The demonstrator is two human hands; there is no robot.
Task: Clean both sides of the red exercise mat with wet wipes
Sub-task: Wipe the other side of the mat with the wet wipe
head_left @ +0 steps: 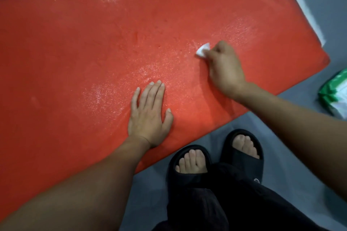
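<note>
The red exercise mat (93, 47) lies flat on the grey floor and fills most of the view. Wet, shiny streaks show on its surface around both hands. My left hand (149, 114) rests flat on the mat near its front edge, fingers straight and together. My right hand (224, 67) is further right, fingers curled round a small white wet wipe (202, 49) that it presses onto the mat. Only a corner of the wipe sticks out past the fingers.
A green and white pack of wet wipes (336, 93) lies on the floor at the right edge. My feet in black slippers (217, 157) stand just off the mat's front edge. A pale strip (304, 5) runs along the mat's far right side.
</note>
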